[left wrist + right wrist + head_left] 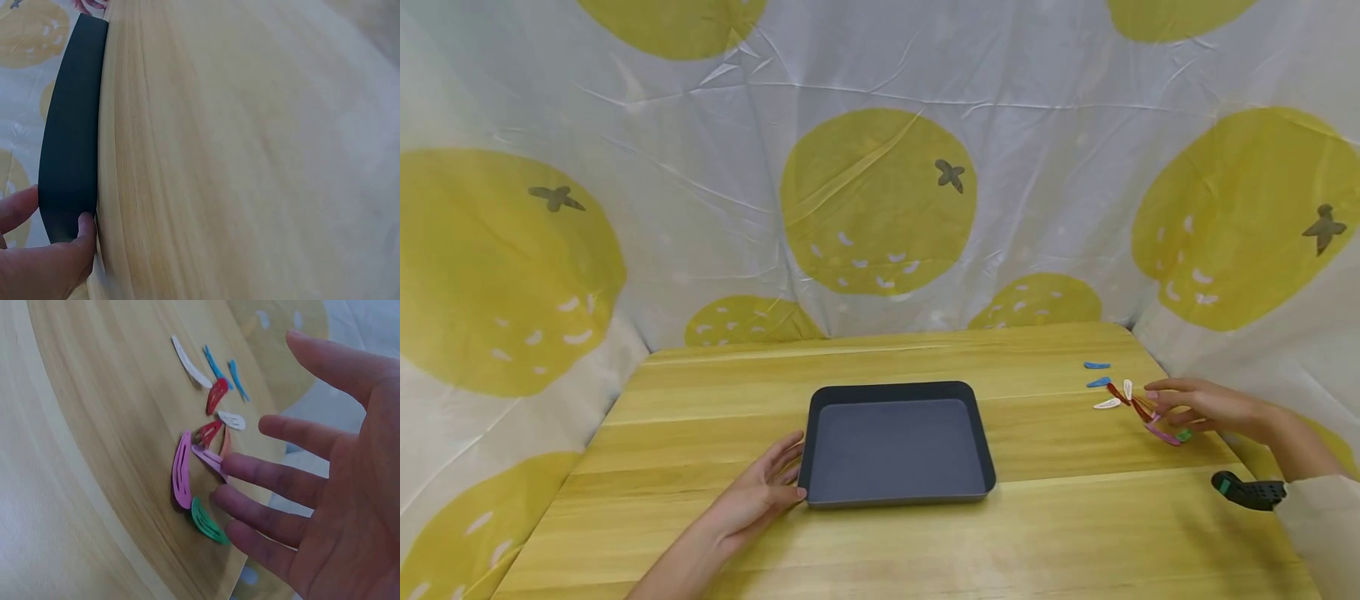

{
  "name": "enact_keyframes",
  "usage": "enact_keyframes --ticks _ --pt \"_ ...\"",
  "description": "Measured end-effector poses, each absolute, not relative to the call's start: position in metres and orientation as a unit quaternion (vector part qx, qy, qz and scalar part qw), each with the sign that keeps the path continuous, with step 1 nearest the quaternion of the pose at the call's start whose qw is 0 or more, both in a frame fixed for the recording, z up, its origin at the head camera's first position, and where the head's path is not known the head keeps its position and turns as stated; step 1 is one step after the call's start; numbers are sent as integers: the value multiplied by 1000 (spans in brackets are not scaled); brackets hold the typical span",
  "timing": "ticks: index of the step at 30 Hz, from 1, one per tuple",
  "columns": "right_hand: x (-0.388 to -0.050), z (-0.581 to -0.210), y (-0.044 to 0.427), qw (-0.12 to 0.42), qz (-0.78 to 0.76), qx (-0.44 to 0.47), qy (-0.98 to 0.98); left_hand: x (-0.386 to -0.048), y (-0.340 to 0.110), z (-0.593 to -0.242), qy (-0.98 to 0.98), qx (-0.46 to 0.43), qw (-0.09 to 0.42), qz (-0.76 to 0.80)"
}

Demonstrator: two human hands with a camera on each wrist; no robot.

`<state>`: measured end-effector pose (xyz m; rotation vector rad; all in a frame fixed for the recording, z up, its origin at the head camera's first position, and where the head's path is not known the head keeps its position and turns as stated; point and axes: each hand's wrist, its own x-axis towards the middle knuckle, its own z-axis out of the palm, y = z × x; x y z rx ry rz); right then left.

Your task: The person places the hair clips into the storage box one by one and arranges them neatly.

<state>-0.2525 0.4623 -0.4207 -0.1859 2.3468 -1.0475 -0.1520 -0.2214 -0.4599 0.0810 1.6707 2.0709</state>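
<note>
A dark grey rectangular baking tray [898, 450] lies on the wooden table. At its front left corner, my left hand [752, 492] grips the tray, with the thumb [84, 234] on the front wall and the other fingers along the left side. My right hand [1213, 407] hovers over several snap hair clips at the table's right side, fingers spread and holding nothing. In the right wrist view, a pink hair clip [181, 472] and a green hair clip [208, 522] lie near its fingertips. Red [217, 395], white [189, 362] and blue clips [215, 367] lie farther off.
A cloth [880, 67] printed with big yellow fruit hangs behind and at both sides of the table [722, 392]. A black strap-like device [1247, 492] shows at the right wrist.
</note>
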Motion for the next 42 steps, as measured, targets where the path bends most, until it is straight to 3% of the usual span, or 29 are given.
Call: enact_keyframes --ticks 15,33,42 --pt "-244 -424 476 277 -370 -77 883 -148 -224 -459 615 11 236 752" --pt "-242 -450 487 134 -309 -209 918 -151 -225 -459 611 9 237 755" --pt "-242 -461 484 83 -288 -212 930 -150 -223 -460 612 1 237 754"
